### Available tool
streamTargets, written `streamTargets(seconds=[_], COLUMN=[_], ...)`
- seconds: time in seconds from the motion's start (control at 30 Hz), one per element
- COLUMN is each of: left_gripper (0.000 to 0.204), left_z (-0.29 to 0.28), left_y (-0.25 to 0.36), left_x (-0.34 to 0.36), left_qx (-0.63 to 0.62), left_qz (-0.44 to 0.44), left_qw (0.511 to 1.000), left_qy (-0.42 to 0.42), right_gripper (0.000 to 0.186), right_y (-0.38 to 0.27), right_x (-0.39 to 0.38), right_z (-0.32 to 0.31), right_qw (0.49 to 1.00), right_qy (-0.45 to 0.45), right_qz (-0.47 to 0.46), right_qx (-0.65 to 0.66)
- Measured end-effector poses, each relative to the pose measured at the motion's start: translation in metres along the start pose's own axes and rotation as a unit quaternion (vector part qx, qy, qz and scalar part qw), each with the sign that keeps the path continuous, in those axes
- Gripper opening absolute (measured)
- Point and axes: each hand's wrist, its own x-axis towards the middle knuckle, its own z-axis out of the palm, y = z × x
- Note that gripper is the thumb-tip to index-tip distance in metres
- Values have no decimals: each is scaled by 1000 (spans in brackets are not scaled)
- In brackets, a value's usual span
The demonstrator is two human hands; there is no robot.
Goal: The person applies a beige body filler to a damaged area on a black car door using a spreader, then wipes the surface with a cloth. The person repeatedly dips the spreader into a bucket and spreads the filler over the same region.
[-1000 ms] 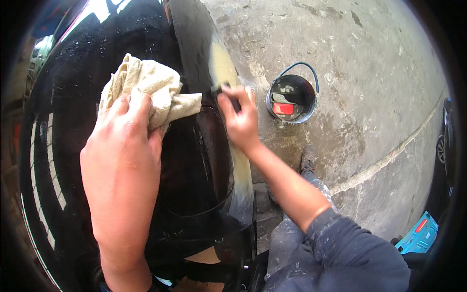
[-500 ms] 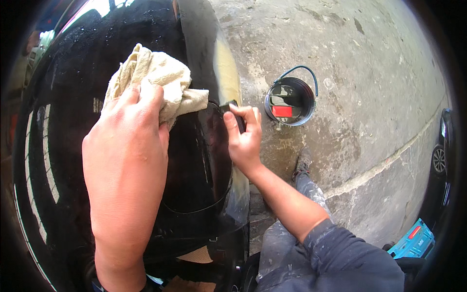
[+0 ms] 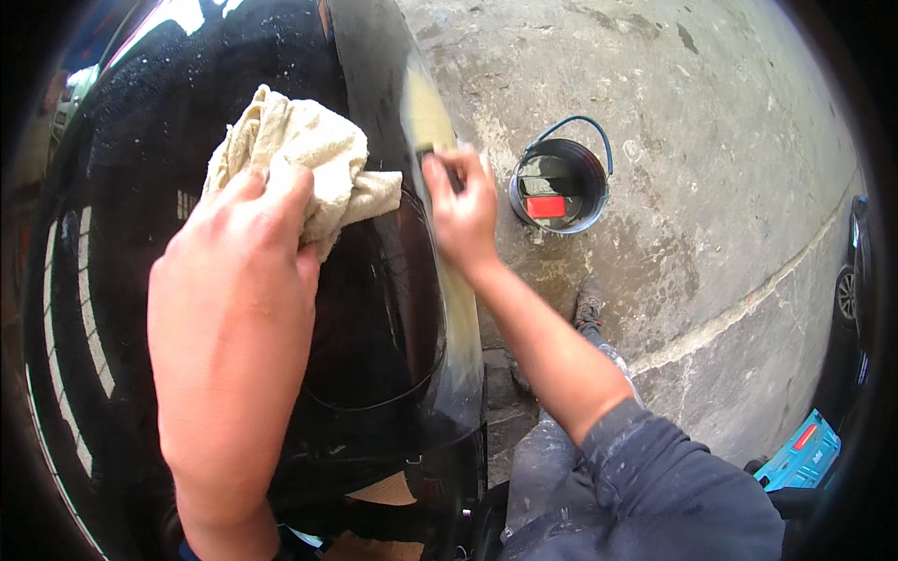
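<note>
Head view: concrete floor [image 3: 730, 140] takes the right side, glossy black panel [image 3: 122, 290] the left, pale strip [image 3: 427, 112] along the panel's edge between them. Left hand [image 3: 234, 248] grips a bunched cream cloth [image 3: 323, 140] over the panel; can't tell if the cloth touches down. Right hand [image 3: 468, 215], slightly blurred, pinches a small dark block [image 3: 456, 179] between thumb and fingers, right at the strip. Reads as hand-rubbing that strip. To do it well, I'd keep the block flat and following the curve, strokes long and even, pressure light and spread so the thumb doesn't dig a groove. Overlap passes, feather past the strip's edges, wipe often with a clean fold of cloth and check by feel. Containers: one round dark bucket [image 3: 575, 154] standing on the floor, just right of the right hand, blue handle [image 3: 608, 154] raised. Liquid inside looks dark, depth unclear. In it: a grey slab-like shape [image 3: 543, 186], possibly partly reflection, and a red block [image 3: 545, 207] right below it in view.
</note>
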Motion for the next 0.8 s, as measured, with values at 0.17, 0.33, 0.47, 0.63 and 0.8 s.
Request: streamTargets(seconds=[0.17, 0.33, 0.47, 0.63, 0.8], left_gripper=[49, 49, 49, 47, 38], left_z=[5, 2, 3, -3, -4], left_y=[-2, -5, -3, 0, 2], left_x=[0, 1, 1, 2, 7], left_qx=[9, 5, 7, 6, 3], left_qz=[19, 24, 21, 19, 19], left_qw=[999, 999, 999, 999, 1000], left_qy=[32, 21, 25, 27, 11], right_gripper=[26, 26, 22, 21, 15], right_y=[-6, -15, 3, -21, 0], right_x=[-21, -34, 17, -69, -19], right_z=[-8, -12, 9, -29, -9], right_qw=[999, 996, 998, 995, 997], right_qy=[1, 1, 14, 15, 54], right_qz=[-22, -36, 14, -88, -23], right_qx=[-39, -82, 52, -50, -55])
